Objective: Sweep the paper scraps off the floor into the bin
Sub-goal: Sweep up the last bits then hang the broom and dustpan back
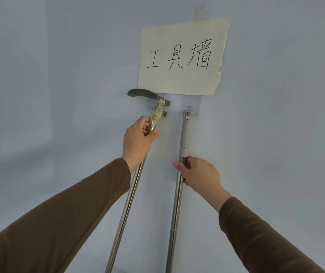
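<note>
1. At about nine o'clock from the picture's centre, the left hand (138,139) is curled round the top of a long shiny metal pole (127,205), just under the yellowish tape wrapping (156,113) and the dark curved handle end (141,93) that sits against a clip on the pale blue wall (49,75).
2. Toward twelve o'clock, a cream paper sign with handwritten black characters (182,56) is taped to the wall above both poles.
3. Just right of centre, a second metal pole with a grey ribbed grip (185,138) hangs from a small clear wall hook (189,107).
4. At about four o'clock from the centre, the right hand (199,172) is wrapped round that second pole directly below the grip.
5. Both arms wear brown sleeves (59,223).
6. Paper scraps, floor and bin are all out of view, so where they lie cannot be told; the lower ends of the poles are cut off too, so which is broom and which is dustpan is unclear.
7. My judgement: the task sits at one of its ends, most likely the very start, with tools being taken from the wall; sweeping, gathering and tipping into the bin would all remain.
</note>
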A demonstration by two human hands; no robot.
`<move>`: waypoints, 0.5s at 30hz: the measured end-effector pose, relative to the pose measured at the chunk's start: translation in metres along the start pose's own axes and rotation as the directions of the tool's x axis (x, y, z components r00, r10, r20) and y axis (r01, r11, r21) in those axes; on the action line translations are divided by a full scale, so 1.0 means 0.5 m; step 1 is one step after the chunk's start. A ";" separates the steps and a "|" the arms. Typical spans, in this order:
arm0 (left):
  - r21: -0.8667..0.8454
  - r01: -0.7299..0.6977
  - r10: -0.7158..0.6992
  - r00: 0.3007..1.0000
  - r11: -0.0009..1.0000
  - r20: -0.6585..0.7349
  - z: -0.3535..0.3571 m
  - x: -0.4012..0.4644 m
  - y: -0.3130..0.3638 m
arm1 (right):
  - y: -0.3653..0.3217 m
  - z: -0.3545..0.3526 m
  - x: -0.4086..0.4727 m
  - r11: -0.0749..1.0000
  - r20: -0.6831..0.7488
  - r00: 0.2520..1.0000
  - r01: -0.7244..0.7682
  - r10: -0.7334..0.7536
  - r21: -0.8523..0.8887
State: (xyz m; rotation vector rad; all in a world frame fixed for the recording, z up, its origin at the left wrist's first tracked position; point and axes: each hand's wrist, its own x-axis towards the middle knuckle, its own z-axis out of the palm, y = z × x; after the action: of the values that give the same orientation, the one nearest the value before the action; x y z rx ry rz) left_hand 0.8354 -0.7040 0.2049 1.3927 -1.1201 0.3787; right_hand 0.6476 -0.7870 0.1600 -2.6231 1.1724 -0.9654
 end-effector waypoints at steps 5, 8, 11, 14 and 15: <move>0.033 0.003 -0.003 1.000 0.999 -0.004 -0.003 0.003 -0.010 | -0.002 0.000 -0.002 1.000 -0.005 1.000 0.001 -0.001 0.000; 0.043 0.022 -0.022 1.000 0.999 -0.001 -0.003 -0.011 -0.025 | -0.001 0.000 -0.002 1.000 -0.008 1.000 -0.003 0.003 0.000; 0.032 0.043 -0.043 0.999 0.999 0.018 -0.002 -0.026 -0.038 | 0.000 0.001 -0.002 1.000 -0.004 1.000 -0.006 0.006 -0.003; 0.007 0.051 -0.051 0.998 0.999 0.035 0.001 -0.034 -0.041 | -0.001 0.001 -0.002 1.000 -0.016 1.000 -0.001 0.001 -0.001; -0.005 0.057 -0.056 0.998 0.998 0.041 0.002 -0.036 -0.042 | 0.000 0.001 -0.002 1.000 -0.014 1.000 -0.003 0.003 -0.003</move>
State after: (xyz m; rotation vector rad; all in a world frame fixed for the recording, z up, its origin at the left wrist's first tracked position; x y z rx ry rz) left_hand 0.8427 -0.7026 0.1783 1.4292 -1.1116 0.3075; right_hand 0.6475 -0.7862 0.1591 -2.6205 1.1808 -0.9844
